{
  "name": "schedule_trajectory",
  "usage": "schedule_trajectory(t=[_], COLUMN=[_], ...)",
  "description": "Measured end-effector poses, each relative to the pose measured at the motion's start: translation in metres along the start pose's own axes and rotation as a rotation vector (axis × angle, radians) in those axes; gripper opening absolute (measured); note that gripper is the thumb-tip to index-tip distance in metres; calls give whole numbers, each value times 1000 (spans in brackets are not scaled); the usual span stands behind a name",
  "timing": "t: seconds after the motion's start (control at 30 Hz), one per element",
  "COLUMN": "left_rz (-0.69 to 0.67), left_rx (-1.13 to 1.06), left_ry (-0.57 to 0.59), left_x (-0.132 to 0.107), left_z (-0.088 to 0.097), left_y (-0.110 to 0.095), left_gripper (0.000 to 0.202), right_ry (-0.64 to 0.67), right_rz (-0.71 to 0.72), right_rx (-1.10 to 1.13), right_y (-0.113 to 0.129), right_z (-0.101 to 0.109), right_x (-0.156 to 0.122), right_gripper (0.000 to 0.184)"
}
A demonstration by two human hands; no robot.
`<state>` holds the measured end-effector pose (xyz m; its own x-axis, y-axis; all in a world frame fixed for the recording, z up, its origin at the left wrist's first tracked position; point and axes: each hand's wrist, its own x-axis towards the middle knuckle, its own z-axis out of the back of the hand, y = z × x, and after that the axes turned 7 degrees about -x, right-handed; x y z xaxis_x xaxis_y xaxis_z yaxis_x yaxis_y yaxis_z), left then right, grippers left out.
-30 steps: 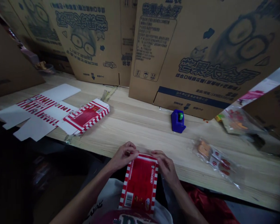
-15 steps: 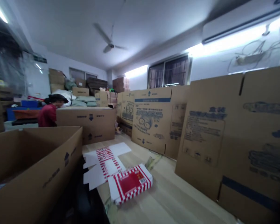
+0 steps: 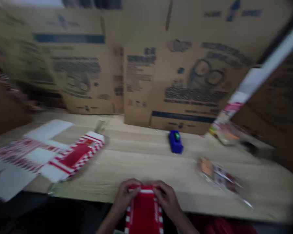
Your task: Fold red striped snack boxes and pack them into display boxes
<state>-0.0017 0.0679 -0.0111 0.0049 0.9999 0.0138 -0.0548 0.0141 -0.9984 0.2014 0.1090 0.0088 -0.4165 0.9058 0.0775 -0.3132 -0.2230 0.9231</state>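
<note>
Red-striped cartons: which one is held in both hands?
The nearest carton, its far end between left hand and right hand; the folded carton and unfolded carton lie on the table at left.

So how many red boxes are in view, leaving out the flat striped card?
2. The held box, between the left hand and right hand; the other box, on the table at left by the flat card. More may be hidden behind the tall cartons.

Dim overall; motion blur smears carton lettering (image 3: 195, 94); deep shadow below table (image 3: 146, 162); right corners darkened
</note>
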Motion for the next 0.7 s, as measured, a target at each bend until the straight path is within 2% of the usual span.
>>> schedule_trajectory(t=[0.07,0.1,0.2,0.27,0.37,0.43,0.53,0.7], left_rz=[71,109,221,278,301,287,279,255], left_rx=[-100,-141,-246,-289,-307,-303,-289,-274], left_ry=[-55,-79,-115,-131,-165,-184,-191,-183], left_x=[4,7,13,14,14,15,15,12], left_z=[-2,-1,1,1,-1,-1,1,1], left_y=[3,3,-3,-10,-18,-21,-22,-24], left_gripper=[23,24,26,27,30,31,32,33], right_ry=[21,-51,-493,-662,-700,-656,-611,-664], right_rz=[-5,-31,-145,-192,-265,-323,-385,-344], right_rx=[49,56,-8,-43,-71,-94,-131,-185], right_y=[-7,-12,-28,-39,-55,-63,-72,-74], right_z=[14,27,82,121,159,167,161,148], right_x=[7,17,60,93,135,153,167,173], right_gripper=[28,31,35,38,35,31,25,23])
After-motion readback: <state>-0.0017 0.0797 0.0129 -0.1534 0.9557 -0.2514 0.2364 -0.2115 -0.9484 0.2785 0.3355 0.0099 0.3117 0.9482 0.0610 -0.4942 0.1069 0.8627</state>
